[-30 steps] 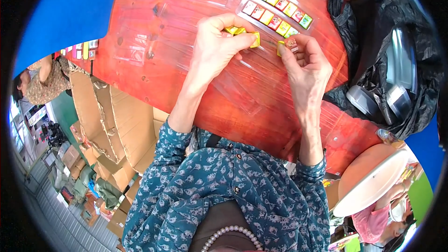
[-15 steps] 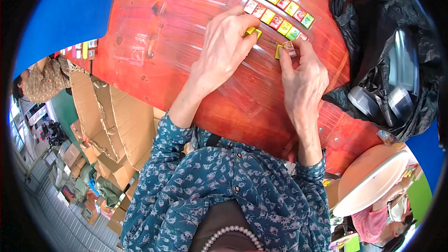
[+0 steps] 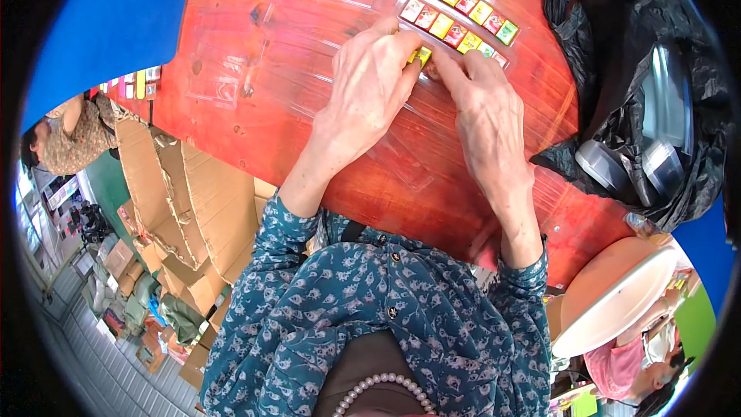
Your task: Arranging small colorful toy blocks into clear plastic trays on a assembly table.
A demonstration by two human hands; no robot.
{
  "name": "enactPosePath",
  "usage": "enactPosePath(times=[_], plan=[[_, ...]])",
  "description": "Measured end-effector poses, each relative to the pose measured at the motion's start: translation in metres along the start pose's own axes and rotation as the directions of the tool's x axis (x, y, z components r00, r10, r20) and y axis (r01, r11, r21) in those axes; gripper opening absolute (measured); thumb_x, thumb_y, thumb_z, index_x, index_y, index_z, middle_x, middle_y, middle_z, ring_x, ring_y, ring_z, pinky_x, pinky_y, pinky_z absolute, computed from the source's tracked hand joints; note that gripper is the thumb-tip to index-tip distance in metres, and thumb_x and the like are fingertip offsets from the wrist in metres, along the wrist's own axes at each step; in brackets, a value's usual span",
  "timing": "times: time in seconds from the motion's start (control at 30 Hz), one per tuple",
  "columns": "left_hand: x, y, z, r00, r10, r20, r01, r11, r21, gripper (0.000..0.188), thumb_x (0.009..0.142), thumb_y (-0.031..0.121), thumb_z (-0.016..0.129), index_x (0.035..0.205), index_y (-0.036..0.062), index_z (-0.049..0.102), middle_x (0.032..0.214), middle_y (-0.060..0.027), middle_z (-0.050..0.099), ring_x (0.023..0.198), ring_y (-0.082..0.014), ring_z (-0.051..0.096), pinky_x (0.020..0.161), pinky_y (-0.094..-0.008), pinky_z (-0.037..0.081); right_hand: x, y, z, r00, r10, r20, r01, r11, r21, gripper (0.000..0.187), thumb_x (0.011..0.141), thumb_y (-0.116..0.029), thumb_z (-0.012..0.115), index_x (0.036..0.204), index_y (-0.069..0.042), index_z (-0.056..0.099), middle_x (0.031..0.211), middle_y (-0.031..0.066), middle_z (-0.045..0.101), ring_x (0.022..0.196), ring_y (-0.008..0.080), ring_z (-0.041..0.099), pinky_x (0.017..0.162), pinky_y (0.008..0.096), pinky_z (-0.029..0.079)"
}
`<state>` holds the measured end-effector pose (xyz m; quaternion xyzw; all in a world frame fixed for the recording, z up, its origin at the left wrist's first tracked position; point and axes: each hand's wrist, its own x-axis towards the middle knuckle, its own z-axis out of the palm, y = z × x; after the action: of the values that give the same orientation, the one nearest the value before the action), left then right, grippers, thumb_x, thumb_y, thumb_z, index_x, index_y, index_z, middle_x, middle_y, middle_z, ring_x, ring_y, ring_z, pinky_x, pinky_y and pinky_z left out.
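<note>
Fingers (image 3: 397, 48) of the left hand (image 3: 363, 81) are bent and closed on a small yellow box (image 3: 421, 55), which sits between the thumb and the forefinger. Only its outer part shows past the fingertips, on the side facing the right hand (image 3: 490, 120). That hand reaches in from the right, its fingers bent and their tips just beside the yellow box; whether they grip anything cannot be told.

The yellow box lies above the desk (image 3: 220, 127), near the lower edge of a see-through plastic tray (image 3: 444, 10). Its exposed part points away from the left palm, toward the right fingertips. The left fingers cover the rest, so the direction of its long axis cannot be made out.

In the tray, small coloured boxes (image 3: 465, 3) stand side by side in two slanting rows, each running from upper left to lower right; the right fingers overlap the near row's lower edge. More see-through plastic lies left of the hands, and a black plastic bag (image 3: 587, 38) holding plastic containers (image 3: 668, 100) rests at the right.
</note>
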<state>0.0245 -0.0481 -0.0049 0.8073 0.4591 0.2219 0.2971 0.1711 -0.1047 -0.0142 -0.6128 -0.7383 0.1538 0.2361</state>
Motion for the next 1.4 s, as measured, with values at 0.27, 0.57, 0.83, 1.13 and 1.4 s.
enactPosePath(times=[0.27, 0.57, 0.83, 1.13, 1.4], plan=[[-0.001, -0.01, 0.006, 0.997, 0.053, -0.052, -0.052, 0.998, 0.03, 0.011, 0.073, 0.0, 0.056, 0.084, -0.0016, 0.055, 0.078, -0.0193, 0.053, 0.073, -0.0394, 0.053, 0.062, -0.0457, 0.04, 0.004, 0.011, 0.012, 0.995, 0.073, -0.073, -0.059, 0.983, 0.176, 0.015, 0.078, -0.004, 0.061, 0.093, -0.002, 0.058, 0.077, 0.0162, 0.054, 0.073, 0.0339, 0.056, 0.063, 0.0401, 0.046], [0.003, -0.009, 0.003, 0.997, 0.059, -0.046, -0.058, 0.998, 0.012, 0.011, 0.073, 0.0, 0.057, 0.084, -0.0013, 0.056, 0.076, -0.0187, 0.052, 0.072, -0.0388, 0.053, 0.061, -0.0453, 0.04, 0.007, 0.005, 0.01, 1.0, 0.022, -0.021, -0.02, 0.998, 0.065, 0.011, 0.071, 0.0, 0.053, 0.082, 0.001, 0.053, 0.081, 0.0165, 0.049, 0.079, 0.033, 0.053, 0.065, 0.0404, 0.047], [0.001, -0.009, 0.007, 0.999, 0.028, -0.038, -0.028, 1.0, 0.013, 0.01, 0.073, 0.001, 0.056, 0.083, -0.0021, 0.057, 0.075, -0.0186, 0.052, 0.072, -0.0386, 0.053, 0.061, -0.045, 0.04, 0.004, 0.006, 0.01, 0.997, 0.037, -0.061, -0.03, 0.994, 0.104, 0.013, 0.071, 0.003, 0.055, 0.083, 0.0, 0.053, 0.079, 0.0165, 0.049, 0.078, 0.0335, 0.054, 0.065, 0.0417, 0.046], [0.005, -0.012, 0.018, 0.995, -0.038, -0.094, 0.041, 0.999, 0.028, 0.015, 0.073, 0.003, 0.061, 0.087, -0.0019, 0.063, 0.077, -0.0163, 0.056, 0.071, -0.033, 0.058, 0.062, -0.0374, 0.044, 0.005, 0.01, 0.018, 0.919, 0.358, -0.166, -0.244, 0.845, 0.475, 0.014, 0.078, -0.001, 0.06, 0.092, 0.0, 0.061, 0.081, 0.0161, 0.058, 0.066, 0.0276, 0.059, 0.059, 0.0342, 0.046], [0.004, 0.018, -0.042, 0.987, -0.153, -0.05, 0.149, 0.985, -0.088, 0.013, 0.074, 0.007, 0.064, 0.085, 0.0005, 0.063, 0.075, -0.0149, 0.053, 0.067, -0.032, 0.056, 0.058, -0.0379, 0.042, 0.021, -0.037, -0.022, 0.83, 0.558, 0.004, -0.44, 0.649, 0.62, 0.009, 0.078, -0.002, 0.063, 0.085, 0.004, 0.06, 0.068, 0.0096, 0.057, 0.054, 0.0115, 0.052, 0.052, 0.0266, 0.043]])
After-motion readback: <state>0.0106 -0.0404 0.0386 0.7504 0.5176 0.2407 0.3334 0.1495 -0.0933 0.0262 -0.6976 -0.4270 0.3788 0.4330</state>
